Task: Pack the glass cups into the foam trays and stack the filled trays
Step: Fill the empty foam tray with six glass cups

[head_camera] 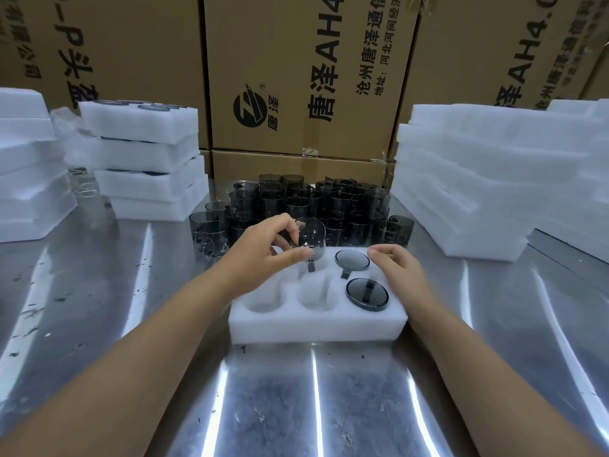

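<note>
While the left hand (263,249) pinches a tilted glass cup (311,237) above an empty pocket near the foam tray's (316,328) far edge, the right hand (398,268) rests, fingers relaxed, on its far right corner. The cup is probably best lowered squarely, with its handle aligned to the pocket's slot.

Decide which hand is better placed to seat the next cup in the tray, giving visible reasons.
Left. The left hand holds a glass cup above an empty pocket of the foam tray; the right hand rests empty on its rim.
</note>
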